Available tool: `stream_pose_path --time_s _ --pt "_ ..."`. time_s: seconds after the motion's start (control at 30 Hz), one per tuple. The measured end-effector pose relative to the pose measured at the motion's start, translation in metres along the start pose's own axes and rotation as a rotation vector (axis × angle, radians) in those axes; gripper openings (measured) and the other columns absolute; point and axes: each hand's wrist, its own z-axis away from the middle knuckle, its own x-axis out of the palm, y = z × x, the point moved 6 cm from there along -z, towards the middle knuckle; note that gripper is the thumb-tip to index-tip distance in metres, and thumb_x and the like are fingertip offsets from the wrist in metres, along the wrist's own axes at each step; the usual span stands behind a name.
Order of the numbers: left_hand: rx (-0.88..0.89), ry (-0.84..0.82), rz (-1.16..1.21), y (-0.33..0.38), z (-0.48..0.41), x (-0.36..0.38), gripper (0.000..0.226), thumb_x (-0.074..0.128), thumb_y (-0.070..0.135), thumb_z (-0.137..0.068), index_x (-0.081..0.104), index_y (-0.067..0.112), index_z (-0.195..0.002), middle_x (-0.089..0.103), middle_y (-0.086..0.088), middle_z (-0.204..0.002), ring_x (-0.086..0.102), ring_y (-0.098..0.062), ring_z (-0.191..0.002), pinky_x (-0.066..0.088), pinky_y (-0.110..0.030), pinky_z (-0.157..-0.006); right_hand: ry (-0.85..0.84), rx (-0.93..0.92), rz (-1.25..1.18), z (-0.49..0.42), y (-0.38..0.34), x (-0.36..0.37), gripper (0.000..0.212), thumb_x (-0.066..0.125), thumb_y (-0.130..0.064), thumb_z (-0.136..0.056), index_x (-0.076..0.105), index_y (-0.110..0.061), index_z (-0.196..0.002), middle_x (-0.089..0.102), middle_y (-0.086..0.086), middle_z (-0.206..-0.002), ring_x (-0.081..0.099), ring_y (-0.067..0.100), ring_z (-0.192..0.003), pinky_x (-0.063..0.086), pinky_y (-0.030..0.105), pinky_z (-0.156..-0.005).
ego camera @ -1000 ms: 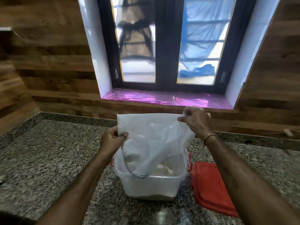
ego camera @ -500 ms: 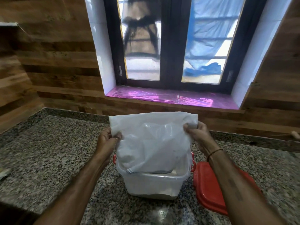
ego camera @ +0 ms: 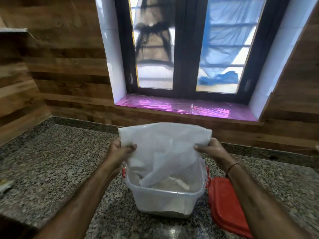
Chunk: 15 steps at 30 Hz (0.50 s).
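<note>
Bag (ego camera: 164, 149) between both hands, over container (ego camera: 165, 200)

No text, label, brand or number can be read. A small pale sticker (ego camera: 131, 78) is seen on the dark window frame (ego camera: 184, 49) (its print, if any, is too blurred to be made out).

granite countertop (ego camera: 51, 161), speckled grey; red lid (ego camera: 226, 204) flat on it, right side; wood-panel wall (ego camera: 60, 57) behind; dark-framed window (ego camera: 185, 49), two frosted panes, blue sheet (ego camera: 224, 40) behind right pane; glossy pink film (ego camera: 172, 105) on sill; white tiles (ego camera: 112, 49) line window recess; small blurred object (ego camera: 5, 184) at counter's left edge, unidentifiable
</note>
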Motion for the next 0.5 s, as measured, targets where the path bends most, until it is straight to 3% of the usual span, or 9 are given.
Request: stream_pose_path --time_s 0.07,0.1,0.17,0.23,0.3,0.33,0.4,0.5 --pt "0.090 0.080 -0.130 0.002 -0.001 0.002 0.031 0.070 -0.014 -0.087 0.071 0.012 -0.104 0.077 -0.004 -0.093 0.071 -0.023 -0.087 0.060 -0.031 -0.068 0.171 -0.023 0.000 -0.001 0.009 -0.009 0.028 0.068 0.014 -0.088 0.067 0.011 -0.115 0.074 0.019 -0.104 0.068 0.030 -0.097 0.058 0.053 -0.091" --pt "0.124 0.125 -0.173 0.005 -0.001 0.003 0.030 0.071 -0.013 -0.086 0.071 0.011 -0.104 0.076 -0.004 -0.093 0.071 -0.023 -0.087 0.059 -0.032 -0.072 0.220 -0.047 0.000 -0.002 0.006 -0.012 0.026 0.067 0.015 -0.088 0.068 0.010 -0.113 0.074 0.019 -0.104 0.068 0.030 -0.097 0.057 0.052 -0.092" --pt "0.150 0.185 -0.156 0.008 -0.004 0.003 0.028 0.073 -0.007 -0.087 0.071 0.007 -0.112 0.077 -0.006 -0.098 0.073 -0.024 -0.091 0.060 -0.036 -0.078 0.273 -0.082 0.003 -0.004 -0.004 -0.015 0.023 0.068 0.012 -0.088 0.069 0.003 -0.110 0.074 0.014 -0.101 0.069 0.028 -0.094 0.060 0.042 -0.082" --pt "0.156 0.158 -0.087 0.010 -0.007 0.000 0.026 0.074 0.002 -0.092 0.071 0.011 -0.116 0.078 -0.006 -0.104 0.073 -0.021 -0.092 0.062 -0.036 -0.075 0.308 -0.112 -0.027 -0.005 -0.018 -0.019 0.020 0.067 0.005 -0.093 0.068 -0.005 -0.110 0.074 0.007 -0.095 0.068 0.023 -0.082 0.059 0.028 -0.062" --pt "0.128 0.060 -0.186 0.008 -0.009 0.001 0.018 0.076 0.009 -0.092 0.073 0.018 -0.108 0.078 -0.004 -0.102 0.074 -0.020 -0.093 0.063 -0.037 -0.075 0.348 -0.123 -0.078 -0.004 -0.027 -0.024 0.020 0.063 -0.002 -0.098 0.063 -0.013 -0.115 0.072 0.002 -0.095 0.066 0.018 -0.077 0.057 0.027 -0.052" --pt "0.102 0.008 -0.289 0.002 -0.009 0.002 0.015 0.078 0.011 -0.090 0.075 0.019 -0.103 0.079 -0.005 -0.100 0.075 -0.023 -0.093 0.064 -0.041 -0.077 0.362 -0.114 -0.096 -0.005 -0.026 -0.026 0.020 0.061 -0.003 -0.100 0.062 -0.015 -0.116 0.071 0.002 -0.097 0.067 0.018 -0.078 0.058 0.032 -0.055" --pt "0.072 -0.012 -0.344 -0.010 -0.007 -0.001 0.013 0.079 0.008 -0.089 0.078 0.015 -0.100 0.082 -0.005 -0.094 0.078 -0.027 -0.093 0.065 -0.042 -0.076 0.318 -0.093 -0.085 -0.007 -0.025 -0.027 0.017 0.061 -0.005 -0.101 0.062 -0.013 -0.116 0.072 0.008 -0.104 0.069 0.020 -0.082 0.060 0.039 -0.066" --pt "0.052 0.052 -0.155 -0.012 -0.004 -0.007 0.020 0.071 -0.003 -0.092 0.075 0.013 -0.104 0.082 0.001 -0.088 0.078 -0.015 -0.082 0.060 -0.024 -0.059 0.050 -0.027 -0.079 -0.008 -0.012 -0.017 0.026 0.068 -0.011 -0.097 0.065 -0.009 -0.122 0.076 0.011 -0.118 0.072 0.023 -0.098 0.057 0.043 -0.083"
